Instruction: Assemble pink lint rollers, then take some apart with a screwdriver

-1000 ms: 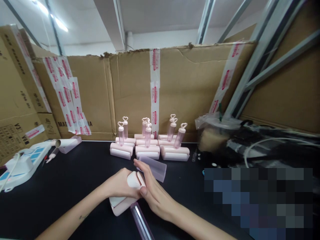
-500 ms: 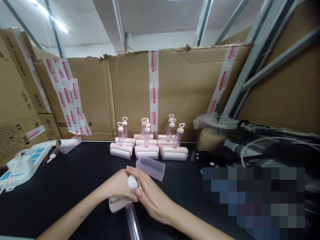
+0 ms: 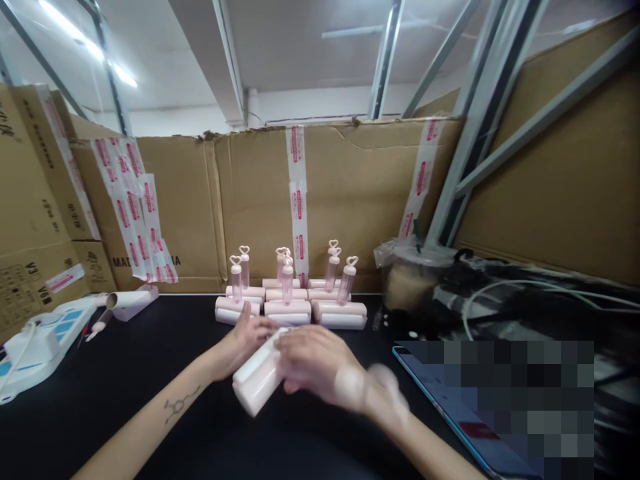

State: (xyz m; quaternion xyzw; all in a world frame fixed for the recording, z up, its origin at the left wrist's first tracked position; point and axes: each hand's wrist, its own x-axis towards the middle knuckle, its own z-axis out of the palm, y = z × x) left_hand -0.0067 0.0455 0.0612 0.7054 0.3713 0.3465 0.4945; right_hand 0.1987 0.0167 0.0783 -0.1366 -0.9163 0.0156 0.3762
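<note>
A pale pink lint roller [image 3: 260,383] with a white roll is held tilted above the black table, its near end toward me. My right hand [image 3: 315,357] is closed around its far end and blurred by motion; the handle is hidden. Just left of it, my left hand [image 3: 243,343] has its fingers stretched out toward the back of the roller. Only a thin edge of something translucent purple shows behind the hands. Several more pink lint rollers [image 3: 340,315] stand in rows beyond, their clear handles upright with heart-shaped loops on top.
At the left lie a white power strip [image 3: 55,343] and a translucent cover with a paper-white roll [image 3: 133,303]. To the right are a drink cup [image 3: 413,280], black bagging with a white cable [image 3: 495,287] and a phone [image 3: 440,407]. A taped cardboard wall [image 3: 255,200] closes off the back.
The roller has turned and moved from between both hands into my right hand. My left hand has let go and moved forward. The purple cover is now mostly hidden. The view has shifted slightly.
</note>
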